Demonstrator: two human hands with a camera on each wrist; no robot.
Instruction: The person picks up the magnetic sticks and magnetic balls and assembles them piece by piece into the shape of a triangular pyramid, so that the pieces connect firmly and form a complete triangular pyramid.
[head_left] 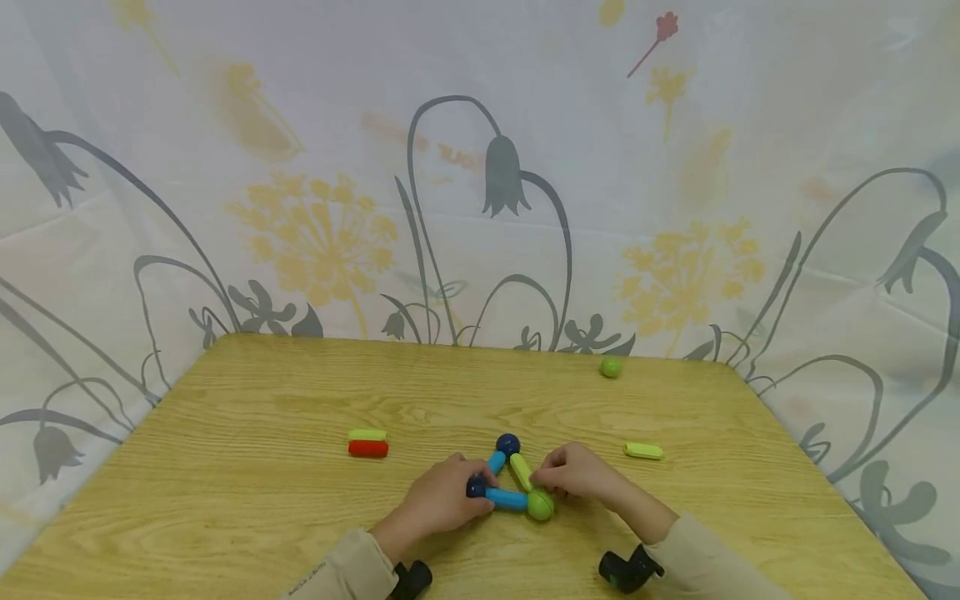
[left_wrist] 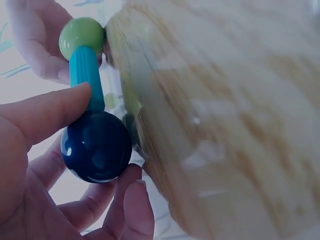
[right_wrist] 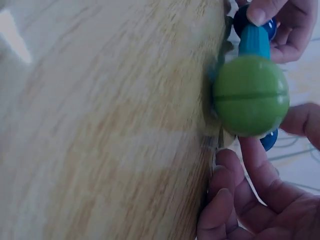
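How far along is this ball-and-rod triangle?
Looks done: two blue rods link two dark blue balls and a green ball. In hand: the left hand holds the nearer dark blue ball; the right hand pinches the triangle's yellow-green rod near the green ball, its seating hidden. Perhaps left: securing that end. The red rod, two loose yellow-green rods and far green ball lie apart.

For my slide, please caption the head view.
Left hand and right hand hold a triangle: two blue rods, one yellow-green rod, two navy balls, one green ball.
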